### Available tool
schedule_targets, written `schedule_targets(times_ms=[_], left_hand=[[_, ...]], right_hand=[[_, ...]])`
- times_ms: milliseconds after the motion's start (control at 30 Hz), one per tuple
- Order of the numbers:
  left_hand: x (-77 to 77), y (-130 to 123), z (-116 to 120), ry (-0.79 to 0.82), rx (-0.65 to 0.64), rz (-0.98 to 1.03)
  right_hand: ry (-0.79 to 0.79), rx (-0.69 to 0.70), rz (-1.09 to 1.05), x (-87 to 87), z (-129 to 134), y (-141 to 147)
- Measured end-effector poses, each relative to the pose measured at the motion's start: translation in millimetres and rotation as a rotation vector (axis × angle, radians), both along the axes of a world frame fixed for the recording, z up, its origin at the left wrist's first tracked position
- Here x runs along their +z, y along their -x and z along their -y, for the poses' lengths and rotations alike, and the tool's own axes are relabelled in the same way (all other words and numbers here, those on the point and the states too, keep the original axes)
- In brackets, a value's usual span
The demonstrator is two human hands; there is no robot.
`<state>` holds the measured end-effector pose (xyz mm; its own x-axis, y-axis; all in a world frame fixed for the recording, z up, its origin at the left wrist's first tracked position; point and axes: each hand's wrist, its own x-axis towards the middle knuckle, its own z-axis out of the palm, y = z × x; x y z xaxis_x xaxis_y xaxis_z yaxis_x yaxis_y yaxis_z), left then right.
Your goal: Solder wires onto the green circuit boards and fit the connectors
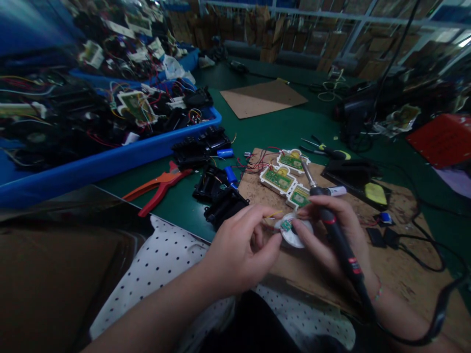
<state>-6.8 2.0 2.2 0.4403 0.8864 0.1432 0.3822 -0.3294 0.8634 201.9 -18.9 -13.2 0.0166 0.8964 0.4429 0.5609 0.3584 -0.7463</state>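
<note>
A round white part (295, 239) with a small green circuit board (286, 225) on it is held between both hands, low over the brown board. My left hand (245, 245) is closed, its thumb and fingers at the left edge of the round part, where thin wires show. My right hand (336, 235) has its thumb on the round part. That same hand also holds a black soldering iron (336, 240), whose metal tip points up and away, near white-framed circuit boards (278, 180).
Red-handled cutters (162, 186) and black housings (226, 206) lie left of my hands. Blue bins (110, 159) full of wired parts stand at the left. Beyond the brown board (412, 274) are pliers (327, 148), a black tray (353, 184) with a yellow sponge and a cardboard sheet (263, 98). A cable loops at right.
</note>
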Motion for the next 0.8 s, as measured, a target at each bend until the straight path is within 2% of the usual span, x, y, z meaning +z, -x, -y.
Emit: schedule_targets(times_ms=[67,167,400,467,600,733,800], left_hand=[[2.2,6.7,-3.0,0.087,-0.029,0.005],[3.6,16.4,-6.4,0.141,0.024,0.017],[6.4,23.0,-9.5,-0.085,0.161,-0.008],[5.6,21.3,-12.8,-0.091,0.197,-0.016],[3.1,15.2,-26.6,0.006,0.241,0.036],[5.2,6.8,-42.4,0.126,0.175,0.139],[7.6,5.2,-45.9,0.129,0.167,0.186]], right_hand=[[-0.004,0.0,-0.003,-0.5,0.2,-0.4],[0.005,-0.003,-0.014,-2.6,0.7,-1.5],[0.006,-0.015,-0.006,-1.5,-0.5,0.5],[0.002,-0.019,-0.005,-0.2,-0.7,1.5],[0.0,-0.023,-0.004,-0.2,-0.6,2.5],[-0.004,-0.029,-0.009,-3.0,-0.4,2.4],[-0.005,-0.034,-0.011,-3.4,-0.3,2.0]])
